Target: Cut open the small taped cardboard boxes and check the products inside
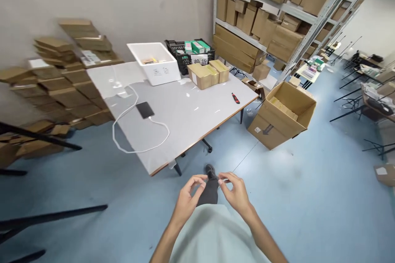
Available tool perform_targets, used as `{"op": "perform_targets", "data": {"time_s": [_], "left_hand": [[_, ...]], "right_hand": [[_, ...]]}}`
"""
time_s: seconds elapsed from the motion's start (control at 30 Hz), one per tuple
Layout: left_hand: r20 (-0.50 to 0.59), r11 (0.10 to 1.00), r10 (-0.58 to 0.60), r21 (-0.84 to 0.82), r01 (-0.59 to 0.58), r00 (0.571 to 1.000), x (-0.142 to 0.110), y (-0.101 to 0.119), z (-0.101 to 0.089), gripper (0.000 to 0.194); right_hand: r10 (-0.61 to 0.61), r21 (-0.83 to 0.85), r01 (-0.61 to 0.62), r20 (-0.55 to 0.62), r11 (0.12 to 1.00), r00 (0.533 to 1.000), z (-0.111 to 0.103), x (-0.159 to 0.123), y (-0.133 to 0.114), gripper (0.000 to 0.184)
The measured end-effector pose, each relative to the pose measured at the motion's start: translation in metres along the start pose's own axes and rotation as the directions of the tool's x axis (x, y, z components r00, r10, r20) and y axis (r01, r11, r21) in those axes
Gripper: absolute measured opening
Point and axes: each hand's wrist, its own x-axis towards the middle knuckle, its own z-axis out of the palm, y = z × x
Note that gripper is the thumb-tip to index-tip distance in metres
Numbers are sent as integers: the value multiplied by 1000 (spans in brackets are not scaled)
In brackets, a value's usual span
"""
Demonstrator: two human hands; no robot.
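Observation:
My left hand point(189, 195) and my right hand point(237, 194) are raised in front of my body, a small gap between their fingertips. On each, the thumb and fingers curl together in a pinch. Whatever they pinch, if anything, is too small to make out. Below and beyond them show a dark shoe point(210, 170) and a trouser leg. Nearest to the hands is the front corner of the grey table point(182, 131). On it lie a phone point(145, 110) with a white cable point(113, 133) and a red-and-black box cutter point(235, 98).
A white foam box point(163, 74), a black crate point(184, 62) with green-and-white boxes and small cartons point(202, 77) stand along the table's back. Right of the table is a large open carton point(268, 125). Stacked cardboard point(70, 90), shelving point(240, 33) and black legs point(55, 215) surround the floor.

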Motion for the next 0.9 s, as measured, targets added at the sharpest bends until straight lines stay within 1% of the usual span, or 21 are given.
{"op": "perform_targets", "data": {"time_s": [0.1,0.17,0.27,0.33,0.43,0.53,0.63,0.73,0.8,0.87,0.9], "left_hand": [[26,1000,6,-4,-6,1000,79,3,11,47],[35,1000,14,-21,-13,999,136,13,21,44],[72,997,59,-57,-55,996,219,38,36,37],[113,993,99,-68,-92,989,270,58,46,31],[170,987,157,-60,-149,973,335,86,55,24],[194,982,188,-58,-180,963,383,103,59,19],[150,987,164,-28,-161,975,421,102,58,18],[32,993,115,8,-115,993,452,87,54,24],[-74,998,62,4,-61,995,471,76,51,30],[-197,1000,-8,-6,7,980,489,68,50,34],[-260,999,-40,-8,40,965,499,65,52,36]], "right_hand": [[-5,-74,3,-30,997,1000,-15,66,18,29],[-16,-133,10,-40,991,999,-26,113,24,32],[-39,-205,24,-69,979,997,-42,179,28,41],[-51,-243,23,-111,970,993,-51,218,34,49],[-34,-278,-18,-179,960,983,-59,268,51,61],[1,-281,-61,-210,958,978,-60,313,77,70],[9,-254,-60,-196,965,981,-59,364,106,73],[-12,-210,-24,-165,978,986,-60,429,136,71],[-29,-188,3,-137,982,990,-63,481,155,70],[-50,-176,33,-92,984,994,-66,540,170,69],[-62,-172,50,-64,984,996,-69,572,177,69]]}}
